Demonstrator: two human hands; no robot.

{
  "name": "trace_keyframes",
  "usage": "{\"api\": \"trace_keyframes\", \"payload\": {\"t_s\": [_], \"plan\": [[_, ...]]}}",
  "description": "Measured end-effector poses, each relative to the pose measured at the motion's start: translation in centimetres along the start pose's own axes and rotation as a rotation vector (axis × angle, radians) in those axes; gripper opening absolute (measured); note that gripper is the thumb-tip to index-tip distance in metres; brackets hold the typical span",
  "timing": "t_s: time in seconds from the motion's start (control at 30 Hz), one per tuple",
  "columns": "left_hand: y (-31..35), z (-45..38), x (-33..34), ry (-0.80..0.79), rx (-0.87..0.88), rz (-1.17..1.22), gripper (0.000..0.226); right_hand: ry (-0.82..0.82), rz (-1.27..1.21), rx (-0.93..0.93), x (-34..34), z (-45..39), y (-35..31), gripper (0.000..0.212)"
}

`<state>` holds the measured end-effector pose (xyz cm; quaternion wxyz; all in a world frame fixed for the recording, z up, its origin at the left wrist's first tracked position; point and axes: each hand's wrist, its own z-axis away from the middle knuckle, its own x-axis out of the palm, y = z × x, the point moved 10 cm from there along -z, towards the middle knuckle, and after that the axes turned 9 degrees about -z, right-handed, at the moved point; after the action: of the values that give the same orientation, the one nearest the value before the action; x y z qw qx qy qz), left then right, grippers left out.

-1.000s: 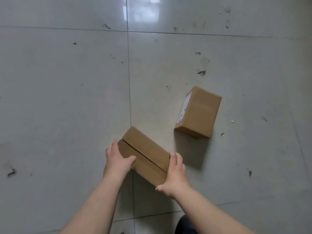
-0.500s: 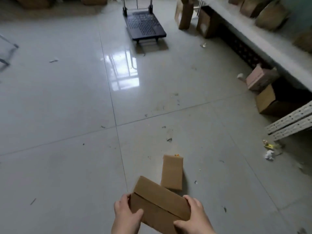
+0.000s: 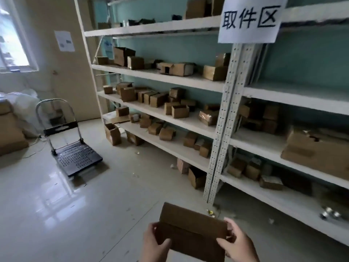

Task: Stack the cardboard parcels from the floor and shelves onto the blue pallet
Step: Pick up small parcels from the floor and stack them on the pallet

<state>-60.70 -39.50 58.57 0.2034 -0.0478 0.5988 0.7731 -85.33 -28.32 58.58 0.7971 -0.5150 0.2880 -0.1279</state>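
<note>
I hold a flat brown cardboard parcel [image 3: 190, 231] at the bottom of the view. My left hand [image 3: 154, 244] grips its left end and my right hand [image 3: 238, 242] grips its right end. The dark blue platform cart [image 3: 77, 157] that serves as the pallet stands on the floor at the left, some way ahead, with a bare deck and a metal handle. Many small cardboard parcels [image 3: 179, 111] lie on the white shelves [image 3: 188, 125] to the right. A few more parcels [image 3: 196, 176] sit on the floor under the lowest shelf.
A perforated shelf upright [image 3: 222, 133] stands just ahead to the right, with a paper sign [image 3: 249, 19] above. Large cardboard boxes [image 3: 10, 133] and white bags [image 3: 24, 108] stand at the far left by a window. Small litter [image 3: 210, 212] lies near the upright's foot.
The parcel has been lifted off the floor in both hands. My view has swung up from the floor to the shelves and cart; the second floor parcel is out of sight.
</note>
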Motion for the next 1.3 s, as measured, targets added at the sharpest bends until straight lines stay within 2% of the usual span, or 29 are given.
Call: {"api": "trace_keyframes", "payload": {"t_s": [0.07, 0.13, 0.27, 0.47, 0.67, 0.93, 1.03, 1.13, 1.23, 1.3], "plan": [[3.1, 0.6, 4.2, -0.128, 0.05, -0.036, 0.035, 0.165, -0.07, -0.008, -5.8, 2.7, -0.1, 0.061], [5.8, 2.4, 9.0, -0.221, 0.136, -0.072, 0.04, 0.326, -0.1, 0.01, -11.4, 6.1, 1.5, 0.064], [7.1, 7.1, 19.1, -0.442, 0.215, -0.222, 0.043, 0.556, -0.133, 0.005, -19.5, 13.9, 4.3, 0.076], [11.4, 20.1, 33.8, -0.717, 0.446, -0.429, 0.026, 0.894, -0.23, 0.097, -31.8, 24.8, 12.7, 0.086], [13.1, 33.0, 47.9, -0.972, 0.611, -0.518, 0.033, 1.128, -0.362, 0.161, -41.0, 33.4, 20.5, 0.096], [10.7, 46.5, 59.5, -1.219, 0.777, -0.624, 0.051, 1.393, -0.378, 0.235, -46.9, 42.0, 28.9, 0.087], [9.1, 50.7, 62.9, -1.361, 0.826, -0.695, 0.051, 1.438, -0.615, 0.344, -46.4, 43.9, 33.0, 0.091], [7.3, 54.4, 66.3, -1.491, 0.875, -0.761, 0.049, 1.524, -0.637, 0.458, -46.6, 46.1, 35.8, 0.1], [6.2, 58.2, 68.8, -1.631, 0.918, -0.78, 0.043, 1.59, -0.622, 0.567, -46.6, 47.6, 37.0, 0.128], [5.8, 61.0, 70.3, -1.735, 0.941, -0.729, 0.019, 1.686, -0.708, 0.595, -46.0, 48.7, 39.0, 0.125]]}}
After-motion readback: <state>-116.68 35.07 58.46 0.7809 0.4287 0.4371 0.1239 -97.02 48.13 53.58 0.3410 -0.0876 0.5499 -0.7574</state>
